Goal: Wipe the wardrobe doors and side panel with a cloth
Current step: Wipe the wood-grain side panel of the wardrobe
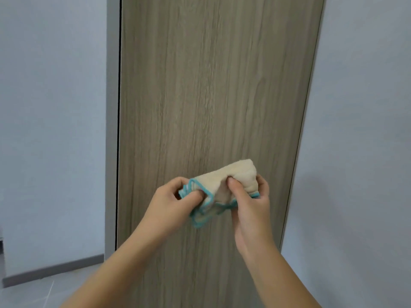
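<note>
Both hands hold a folded cream cloth (pixel 224 185) with teal edging in front of the wood-grain wardrobe panel (pixel 211 85). The left hand (pixel 175 198) pinches its left end; the right hand (pixel 251 203) grips the right end, thumb pressed into the fold. Pale walls (pixel 49 107) flank the panel.

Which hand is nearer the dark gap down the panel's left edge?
Left. The left hand grips the cloth on the side toward the gap; the right hand holds its far end.
</note>
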`<state>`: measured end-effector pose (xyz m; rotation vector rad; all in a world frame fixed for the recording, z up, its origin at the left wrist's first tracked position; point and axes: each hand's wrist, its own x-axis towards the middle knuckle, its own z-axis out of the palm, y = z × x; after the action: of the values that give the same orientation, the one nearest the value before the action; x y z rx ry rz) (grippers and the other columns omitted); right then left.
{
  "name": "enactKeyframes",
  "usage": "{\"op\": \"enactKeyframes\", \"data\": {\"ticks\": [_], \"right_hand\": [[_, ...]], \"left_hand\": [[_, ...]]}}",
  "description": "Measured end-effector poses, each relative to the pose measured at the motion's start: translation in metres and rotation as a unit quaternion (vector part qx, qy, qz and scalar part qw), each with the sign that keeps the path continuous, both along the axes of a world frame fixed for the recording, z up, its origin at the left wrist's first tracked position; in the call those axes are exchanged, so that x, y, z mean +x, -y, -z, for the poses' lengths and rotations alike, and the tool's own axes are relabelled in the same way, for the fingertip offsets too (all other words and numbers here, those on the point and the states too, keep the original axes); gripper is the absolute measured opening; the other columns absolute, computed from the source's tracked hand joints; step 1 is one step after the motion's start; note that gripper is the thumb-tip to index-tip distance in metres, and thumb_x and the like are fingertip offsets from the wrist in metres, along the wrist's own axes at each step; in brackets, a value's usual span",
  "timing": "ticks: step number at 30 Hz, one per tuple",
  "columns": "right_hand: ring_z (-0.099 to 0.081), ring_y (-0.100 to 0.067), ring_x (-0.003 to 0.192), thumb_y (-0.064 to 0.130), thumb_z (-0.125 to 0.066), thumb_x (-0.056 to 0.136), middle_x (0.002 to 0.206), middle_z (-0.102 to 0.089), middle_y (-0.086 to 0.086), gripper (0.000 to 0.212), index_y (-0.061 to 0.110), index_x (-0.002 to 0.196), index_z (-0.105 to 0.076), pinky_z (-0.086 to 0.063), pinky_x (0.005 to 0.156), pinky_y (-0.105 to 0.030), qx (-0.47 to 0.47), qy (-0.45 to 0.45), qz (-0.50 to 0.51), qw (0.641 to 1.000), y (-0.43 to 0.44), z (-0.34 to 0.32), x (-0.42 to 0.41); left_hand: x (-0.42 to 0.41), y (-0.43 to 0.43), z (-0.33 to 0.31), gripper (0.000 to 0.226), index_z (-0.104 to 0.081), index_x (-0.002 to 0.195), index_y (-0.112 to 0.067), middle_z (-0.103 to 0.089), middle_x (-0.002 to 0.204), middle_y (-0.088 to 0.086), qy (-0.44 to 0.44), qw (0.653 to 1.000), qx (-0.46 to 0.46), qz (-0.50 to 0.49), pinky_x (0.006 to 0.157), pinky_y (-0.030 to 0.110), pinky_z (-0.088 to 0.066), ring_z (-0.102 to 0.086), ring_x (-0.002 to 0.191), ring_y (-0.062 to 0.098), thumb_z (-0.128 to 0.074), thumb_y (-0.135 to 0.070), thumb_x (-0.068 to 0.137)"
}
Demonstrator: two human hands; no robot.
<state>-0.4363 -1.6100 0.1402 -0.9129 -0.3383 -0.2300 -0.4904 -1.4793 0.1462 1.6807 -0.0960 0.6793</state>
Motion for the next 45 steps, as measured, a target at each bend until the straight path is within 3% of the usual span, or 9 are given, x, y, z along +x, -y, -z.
{"op": "enactKeyframes", "data": {"ticks": [5,11,17,20,23,27,30,38,45], "right_hand": [[-0.067,-0.02,0.097,0.008,-0.075,0.077,0.112,-0.067,-0.008,0.047,0.018,0.118,-0.054,-0.054,0.084,-0.036,0.02,-0.016,-0.01,1.0,0.003,0.008,0.005],[-0.066,-0.017,0.088,0.017,-0.077,0.078,0.106,-0.068,-0.009,0.04,0.015,0.111,-0.055,-0.054,0.074,-0.032,-0.038,-0.026,0.025,0.999,0.007,0.01,0.004],[-0.06,-0.017,0.079,0.031,-0.064,0.088,0.095,-0.066,-0.006,0.03,0.023,0.116,-0.055,-0.048,0.066,-0.031,-0.089,-0.035,0.013,0.995,0.033,0.023,0.007],[-0.061,-0.018,0.081,0.024,-0.055,0.096,0.097,-0.066,-0.007,0.02,0.02,0.116,-0.057,-0.048,0.067,-0.033,-0.049,-0.059,-0.033,0.997,0.042,0.021,0.016],[-0.065,-0.018,0.099,0.023,-0.053,0.097,0.11,-0.068,-0.002,0.024,0.02,0.121,-0.057,-0.052,0.079,-0.034,-0.032,-0.056,-0.035,0.997,0.053,0.019,0.026],[-0.06,-0.009,0.114,0.019,-0.051,0.098,0.122,-0.065,0.006,0.021,0.025,0.115,-0.061,-0.049,0.096,-0.036,-0.058,-0.045,0.008,0.997,0.063,0.039,0.035],[-0.053,-0.006,0.122,0.02,-0.048,0.099,0.13,-0.059,0.011,0.025,0.029,0.121,-0.057,-0.041,0.108,-0.04,-0.101,-0.046,0.002,0.994,0.068,0.052,0.047],[-0.028,0.0,0.135,0.029,-0.046,0.101,0.139,-0.032,0.025,0.05,0.035,0.148,-0.03,-0.022,0.106,-0.023,-0.246,-0.024,0.085,0.965,0.083,0.066,0.091],[-0.013,0.006,0.14,0.035,-0.041,0.102,0.154,-0.012,0.027,0.059,0.037,0.152,-0.009,-0.012,0.116,-0.022,-0.284,-0.03,0.134,0.949,0.113,0.091,0.143]], "left_hand": [[-0.005,0.02,-0.003,0.032,-0.064,0.108,-0.01,-0.073,0.094,0.007,0.038,0.957,-0.255,0.131,0.065,0.022,-0.054,-0.069,0.081,0.013,-0.07,-0.024,0.08],[-0.004,0.03,0.006,0.043,-0.054,0.108,-0.017,-0.069,0.09,0.005,0.025,0.989,-0.143,0.027,0.06,0.024,-0.054,-0.066,0.072,0.009,-0.074,0.004,0.076],[-0.007,0.02,-0.052,0.051,-0.043,0.116,-0.025,-0.059,0.1,-0.013,0.211,0.964,-0.047,-0.156,0.066,0.01,-0.05,-0.063,0.082,-0.008,-0.075,-0.011,0.079],[0.009,0.024,-0.083,0.057,-0.041,0.125,-0.021,-0.059,0.106,-0.007,0.312,0.908,0.116,-0.254,0.077,0.021,-0.05,-0.061,0.094,0.004,-0.076,-0.018,0.08],[0.045,0.029,-0.096,0.045,-0.052,0.12,-0.015,-0.062,0.105,0.002,0.362,0.768,0.361,-0.384,0.078,0.032,-0.035,-0.055,0.094,0.022,-0.068,-0.022,0.079],[0.091,0.036,-0.071,0.022,-0.063,0.105,-0.011,-0.064,0.097,0.006,0.345,0.625,0.607,-0.349,0.076,0.038,-0.039,-0.059,0.09,0.029,-0.062,-0.016,0.084],[0.111,0.022,-0.052,0.037,-0.06,0.118,-0.003,-0.062,0.114,0.013,0.301,0.542,0.721,-0.31,0.094,0.046,-0.038,-0.058,0.107,0.033,-0.038,-0.011,0.089],[0.15,0.057,-0.112,0.039,-0.064,0.103,-0.002,-0.057,0.097,0.019,0.325,0.532,0.695,-0.359,0.069,0.045,-0.043,-0.055,0.087,0.035,-0.03,-0.009,0.085],[0.234,0.145,-0.149,0.013,-0.066,0.064,-0.014,-0.057,0.071,0.004,0.309,0.508,0.697,-0.401,0.054,0.027,-0.025,-0.057,0.063,0.022,-0.077,-0.008,0.06]]}}
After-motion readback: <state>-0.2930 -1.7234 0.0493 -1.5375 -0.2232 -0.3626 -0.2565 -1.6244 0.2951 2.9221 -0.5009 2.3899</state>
